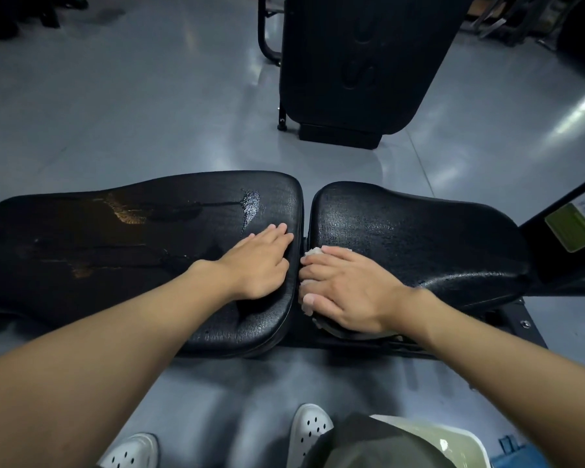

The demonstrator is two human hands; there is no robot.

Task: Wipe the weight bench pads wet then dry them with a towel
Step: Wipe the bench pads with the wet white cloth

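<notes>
Two black bench pads lie side by side in front of me. The long left pad (115, 238) is worn, with brown cracked patches and a wet streak near its far right corner. My left hand (257, 261) rests flat on its right end, fingers straight. The right seat pad (419, 238) glistens with moisture. My right hand (345, 292) presses a pale cloth (313, 253) against this pad's left near edge, by the gap between the pads. Most of the cloth is hidden under the hand.
A second black upright pad (358, 62) on a metal frame stands on the grey floor beyond the bench. A black frame post with a green label (574, 228) rises at the right. A pale green basin (436, 437) sits by my white shoes (309, 427).
</notes>
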